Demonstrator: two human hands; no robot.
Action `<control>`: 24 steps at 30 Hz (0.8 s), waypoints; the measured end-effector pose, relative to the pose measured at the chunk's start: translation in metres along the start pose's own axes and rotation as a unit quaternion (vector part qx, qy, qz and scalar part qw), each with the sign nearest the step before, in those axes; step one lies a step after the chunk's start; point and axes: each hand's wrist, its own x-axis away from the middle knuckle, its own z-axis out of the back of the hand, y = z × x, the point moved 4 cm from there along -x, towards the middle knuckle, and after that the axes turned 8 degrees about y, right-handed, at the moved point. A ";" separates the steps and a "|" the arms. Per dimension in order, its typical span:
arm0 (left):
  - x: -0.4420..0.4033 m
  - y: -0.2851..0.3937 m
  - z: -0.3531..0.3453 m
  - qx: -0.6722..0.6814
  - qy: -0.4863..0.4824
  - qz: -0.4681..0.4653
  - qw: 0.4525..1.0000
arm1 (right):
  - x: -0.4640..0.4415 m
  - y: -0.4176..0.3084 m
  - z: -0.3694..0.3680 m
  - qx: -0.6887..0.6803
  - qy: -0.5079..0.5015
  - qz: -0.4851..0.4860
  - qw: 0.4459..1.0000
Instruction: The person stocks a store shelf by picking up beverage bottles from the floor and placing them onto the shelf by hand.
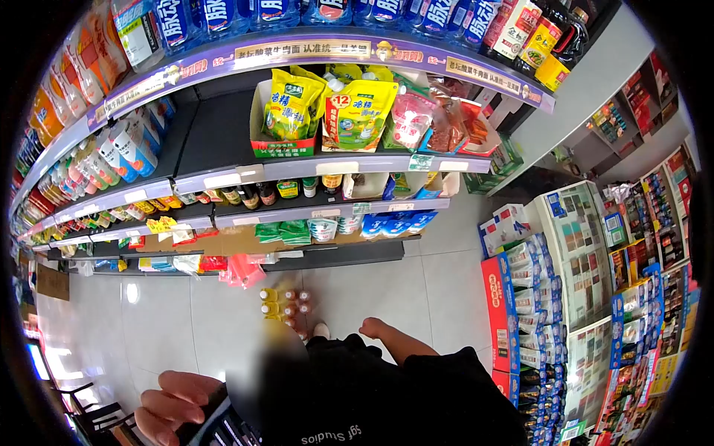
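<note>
At the lower left, my left hand (175,409) is raised close to the camera, its fingers curled at the edge of a dark object with pale lines (223,425) that I cannot make out. My right hand (373,328) hangs low in front of my black shirt (401,394), its fingers closed, with nothing visible in them. Several small bottles (288,309) stand on the tiled floor near my shoe (320,330), between the shelf and my body. A blurred patch hides part of them.
A long shelf unit (297,168) curves across the view, with blue-labelled bottles (271,10), yellow seasoning bags (361,111) and small jars. Pink bags (242,270) hang at its bottom. Stacked blue packets (524,297) and a red box (497,297) stand at the right, beside a display case (576,260).
</note>
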 end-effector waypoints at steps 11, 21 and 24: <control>0.006 0.001 -0.015 0.019 0.046 -0.055 0.997 | 0.008 0.002 -0.002 0.032 0.012 0.011 0.999; 0.010 0.001 -0.001 0.058 0.063 0.032 0.996 | 0.016 -0.003 -0.001 -0.020 0.104 0.039 0.994; 0.000 -0.012 -0.009 -0.006 -0.107 0.130 0.986 | 0.014 -0.005 -0.001 0.007 0.046 0.033 0.998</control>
